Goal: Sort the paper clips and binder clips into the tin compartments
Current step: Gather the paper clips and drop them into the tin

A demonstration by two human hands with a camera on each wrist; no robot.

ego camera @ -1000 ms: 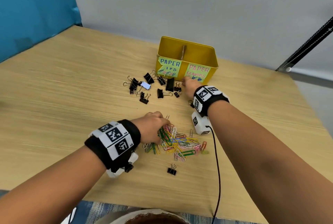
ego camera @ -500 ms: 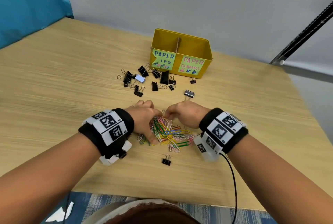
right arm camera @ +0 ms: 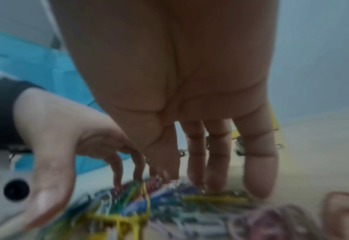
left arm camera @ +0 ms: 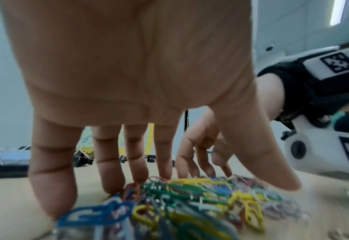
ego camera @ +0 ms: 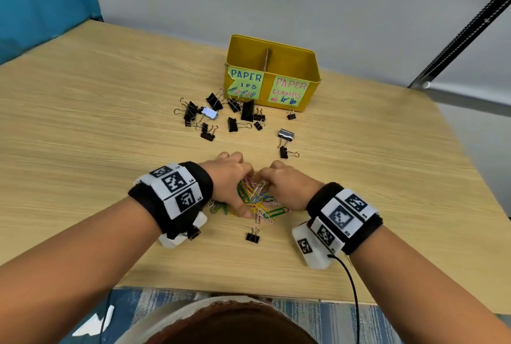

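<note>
1. Near edge: the table (ego camera: pixel 83 150) ends just below the wrists. A lone black binder clip (ego camera: pixel 252 235) lies between the near edge and the paper clips, apart from the rest of its kind.
2. Paper clips (ego camera: pixel 257 200): a loose, coloured, tangled heap on the table, between both hands.
3. Left hand (ego camera: pixel 229 177): the grip is apart. The left wrist view shows straight fingers (left arm camera: pixel 110 162) spread, with tips down on the left edge of the heap; nothing is clamped.
4. Right hand (ego camera: pixel 287 186): the grip is likewise apart, with fingertips (right arm camera: pixel 260 170) down on the right side of the heap. The likely step is gathering the heap from both sides.
5. Risk: the clips interlock, so a lift may trail strands that drop on the way. The cause is a partial scoop that leaves the outliers at the near right and left of the heap.
6. Risk: the stray binder clips (ego camera: pixel 284 144) lie just beyond the right hand and may be swept in, which would mix the types.
7. Middle ground: the main binder clip group (ego camera: pixel 221 117) lies scattered left of centre, touching or close to the tin front. The path to the tin runs over it.
8. Far: the yellow tin (ego camera: pixel 309 95) stands upright with a central divider. The left compartment is labelled for paper clips, the right for clamps. Its contents are hidden.
9. Open room: bare table to the right and left; the far table edge lies close behind the tin.
</note>
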